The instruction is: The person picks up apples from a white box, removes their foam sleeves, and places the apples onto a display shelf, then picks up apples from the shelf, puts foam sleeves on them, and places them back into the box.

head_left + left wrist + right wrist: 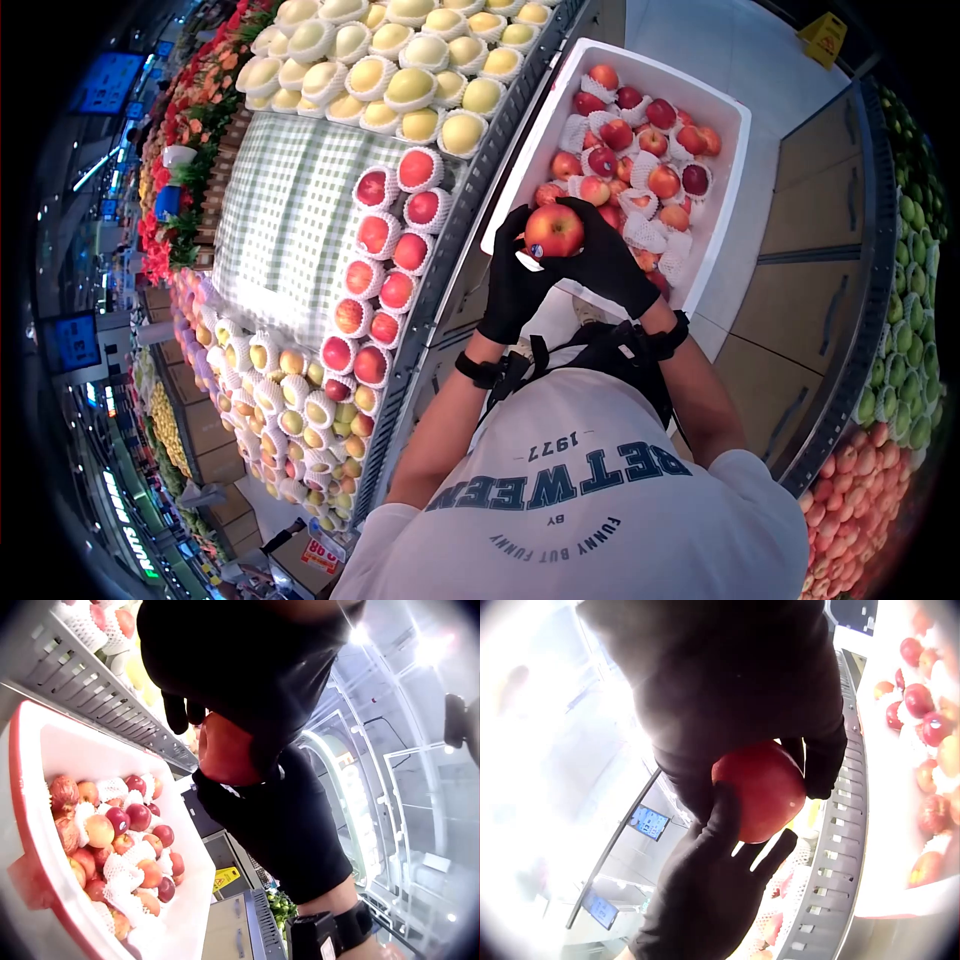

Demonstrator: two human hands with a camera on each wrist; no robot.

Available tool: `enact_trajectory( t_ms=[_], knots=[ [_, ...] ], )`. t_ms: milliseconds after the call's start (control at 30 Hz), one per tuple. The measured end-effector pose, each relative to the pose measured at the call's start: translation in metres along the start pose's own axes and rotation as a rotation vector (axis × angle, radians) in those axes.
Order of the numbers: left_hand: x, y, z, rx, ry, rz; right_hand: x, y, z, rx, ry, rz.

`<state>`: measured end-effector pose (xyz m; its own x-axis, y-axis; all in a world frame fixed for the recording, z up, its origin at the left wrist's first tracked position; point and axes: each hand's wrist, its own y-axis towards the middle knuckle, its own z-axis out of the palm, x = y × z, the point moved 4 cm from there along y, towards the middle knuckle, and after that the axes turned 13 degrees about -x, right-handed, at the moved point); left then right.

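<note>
Both my black-gloved hands hold a red and yellow apple [553, 230] in front of my body, beside the near left side of a white foam box [740, 150]. My left hand [514, 290] grips its left side, with the thumb lying over the apple [761, 791] in the right wrist view. My right hand [608, 262] curls round the other side. A small blue sticker [537, 250] shows on the skin, and a small white patch lies below it by the fingers. Many loose apples [663, 181] and white foam nets [645, 234] fill the box.
To the left, a display shelf with a grey slotted edge [440, 270] bears netted apples [373, 234] in two rows on a checked cloth [280, 210], yellow fruit [410, 88] above. Wooden cabinets [800, 300] stand at right; a yellow floor sign [823, 38] stands beyond the box.
</note>
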<state>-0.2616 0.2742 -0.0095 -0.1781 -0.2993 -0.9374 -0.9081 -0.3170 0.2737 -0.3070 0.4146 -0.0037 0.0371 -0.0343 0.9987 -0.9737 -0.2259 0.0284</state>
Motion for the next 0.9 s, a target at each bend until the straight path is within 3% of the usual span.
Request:
enact_trajectory(
  t_ms=[133, 233, 400, 500, 600, 733, 800, 900],
  knots=[
    [-0.005, 0.004, -0.004, 0.053, 0.020, -0.132, -0.012, -0.002, -0.002, -0.034, 0.009, -0.056],
    [0.011, 0.006, -0.014, 0.069, -0.161, -0.389, -0.043, 0.002, -0.008, 0.098, 0.376, 0.281],
    [0.014, -0.003, -0.010, 0.065, -0.584, -0.654, -0.051, -0.003, -0.007, 0.141, 0.357, 0.240],
    [0.004, 0.001, -0.013, 0.106, -0.451, -0.713, -0.053, -0.003, -0.009, 0.115, 0.443, 0.253],
    [0.011, 0.004, -0.011, 0.112, -0.181, -0.603, -0.042, 0.000, -0.018, 0.092, 0.367, 0.219],
    [0.021, 0.005, -0.009, 0.081, -0.148, -0.557, -0.043, 0.006, -0.020, -0.019, 0.188, 0.005],
    [0.019, 0.003, -0.001, 0.091, -0.232, -0.517, -0.043, 0.006, -0.015, -0.069, 0.192, 0.034],
    [0.013, -0.004, 0.008, 0.013, -0.064, -0.367, -0.046, 0.003, -0.010, -0.116, 0.190, 0.061]
  ],
)
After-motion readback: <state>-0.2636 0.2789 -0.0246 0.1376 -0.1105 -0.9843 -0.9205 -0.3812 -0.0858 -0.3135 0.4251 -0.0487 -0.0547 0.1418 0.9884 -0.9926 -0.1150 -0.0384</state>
